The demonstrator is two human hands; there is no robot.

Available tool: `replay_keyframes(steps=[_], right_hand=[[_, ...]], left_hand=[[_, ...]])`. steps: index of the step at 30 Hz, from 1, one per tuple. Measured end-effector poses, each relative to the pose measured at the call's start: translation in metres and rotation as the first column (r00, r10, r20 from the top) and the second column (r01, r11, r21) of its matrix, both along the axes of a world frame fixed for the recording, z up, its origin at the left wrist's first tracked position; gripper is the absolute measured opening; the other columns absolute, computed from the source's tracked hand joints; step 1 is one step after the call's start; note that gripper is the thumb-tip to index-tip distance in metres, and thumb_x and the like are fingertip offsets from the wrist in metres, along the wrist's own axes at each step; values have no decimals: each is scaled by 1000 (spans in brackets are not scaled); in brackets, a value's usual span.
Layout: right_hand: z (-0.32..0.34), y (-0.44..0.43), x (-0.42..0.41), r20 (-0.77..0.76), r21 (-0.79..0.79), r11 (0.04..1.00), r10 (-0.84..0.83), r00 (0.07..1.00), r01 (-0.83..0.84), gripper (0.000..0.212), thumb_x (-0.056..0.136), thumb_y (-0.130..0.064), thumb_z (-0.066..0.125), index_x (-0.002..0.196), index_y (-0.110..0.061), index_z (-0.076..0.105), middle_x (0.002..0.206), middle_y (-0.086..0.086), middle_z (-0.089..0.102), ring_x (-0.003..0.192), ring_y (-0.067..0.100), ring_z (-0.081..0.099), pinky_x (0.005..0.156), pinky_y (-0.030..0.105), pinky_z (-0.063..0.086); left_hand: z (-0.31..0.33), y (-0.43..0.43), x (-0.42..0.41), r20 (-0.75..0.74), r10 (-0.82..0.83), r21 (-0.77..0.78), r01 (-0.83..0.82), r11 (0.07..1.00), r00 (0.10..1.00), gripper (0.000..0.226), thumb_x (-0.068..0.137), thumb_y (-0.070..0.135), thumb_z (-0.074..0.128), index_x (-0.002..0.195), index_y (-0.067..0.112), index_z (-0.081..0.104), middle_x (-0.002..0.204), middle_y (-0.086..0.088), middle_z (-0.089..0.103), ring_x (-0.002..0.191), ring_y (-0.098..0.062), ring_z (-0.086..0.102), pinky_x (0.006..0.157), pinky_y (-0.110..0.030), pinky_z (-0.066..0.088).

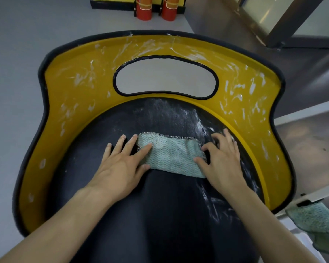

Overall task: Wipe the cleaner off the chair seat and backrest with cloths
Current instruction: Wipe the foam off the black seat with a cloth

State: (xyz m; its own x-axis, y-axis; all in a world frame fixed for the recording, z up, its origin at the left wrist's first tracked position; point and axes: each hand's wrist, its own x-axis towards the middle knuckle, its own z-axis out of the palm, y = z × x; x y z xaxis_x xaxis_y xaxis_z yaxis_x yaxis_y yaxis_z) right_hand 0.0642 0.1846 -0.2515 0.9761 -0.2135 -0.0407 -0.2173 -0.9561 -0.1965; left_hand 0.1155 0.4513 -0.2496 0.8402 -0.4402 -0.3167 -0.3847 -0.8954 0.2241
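Lying flat on the black chair seat, a folded pale green cloth sits near the back of it, between both hands. The left hand rests with fingers spread, its index finger and thumb on the cloth's left edge. The right hand has fingers curled, the thumb touching the cloth's right edge. White cleaner smears remain on the seat's right side and over the yellow backrest. A second green cloth hangs at the right, and two red cylinders stand on the floor behind.
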Motion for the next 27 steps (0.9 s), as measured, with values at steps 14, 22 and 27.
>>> replay_keyframes(steps=[14,22,27], right_hand=[[51,95,46,-95,665,746,32,995,39,14,90,-42,68,84,-29,66,75,-14,69,71,1,64,72,26,52],[9,96,41,-123,138,916,394,911,-378,51,108,-33,38,157,-22,31,167,-1,21,154,19,12,125,40,14],[-18,103,34,-224,-21,913,393,892,-407,59,108,-42,13,161,-24,-8,168,-4,-14,154,17,-16,124,53,-3]], left_hand=[[0,19,1,3,44,11,-44,999,999,68,103,57,26,158,41,-10,170,-1,-6,155,-29,-10,125,-52,2],[-2,35,4,-37,126,84,-123,989,991,81,102,60,32,160,26,-13,168,-1,-17,154,-26,-18,125,-50,-3],[-1,35,5,-48,118,94,-113,989,992,84,101,63,33,159,27,-15,167,-2,-20,153,-26,-20,125,-49,-4]])
